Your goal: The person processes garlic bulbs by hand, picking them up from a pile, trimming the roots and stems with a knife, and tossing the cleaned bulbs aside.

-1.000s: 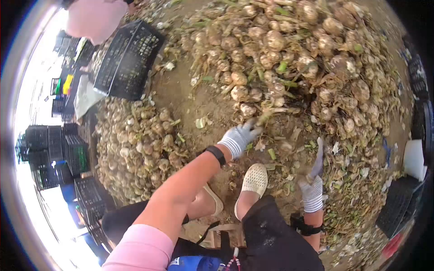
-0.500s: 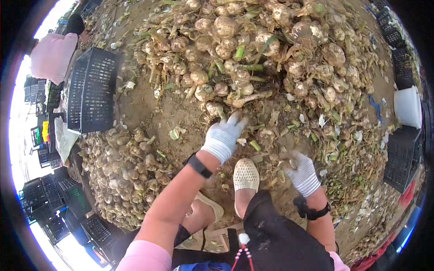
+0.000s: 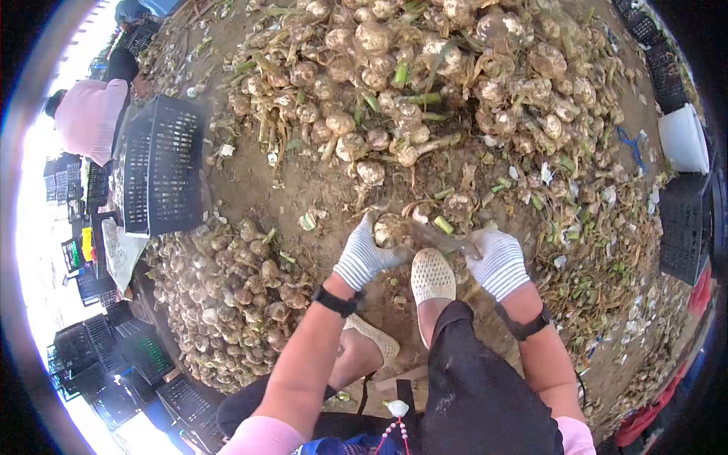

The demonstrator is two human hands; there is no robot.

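My left hand [image 3: 362, 259], in a grey knit glove, grips a dirty pale bulb [image 3: 389, 230] just above my cream shoe [image 3: 432, 277]. My right hand [image 3: 497, 263], gloved the same way, is closed around a thin greyish blade-like tool [image 3: 449, 243] that points left and meets the bulb's stalk end. Both hands sit close together over bare soil, below the big heap of untrimmed bulbs with green stalks [image 3: 425, 83].
A mound of trimmed bulbs [image 3: 227, 303] lies at my left. A black crate [image 3: 163, 174] stands beyond it, next to a person in pink [image 3: 87, 117]. A white bucket [image 3: 681, 140] and black crates [image 3: 682, 239] are at the right; cut stalks and skins litter the ground.
My left hand reached to the heap's edge, took a bulb and drew it back toward me. My right hand came in from the right to meet it.
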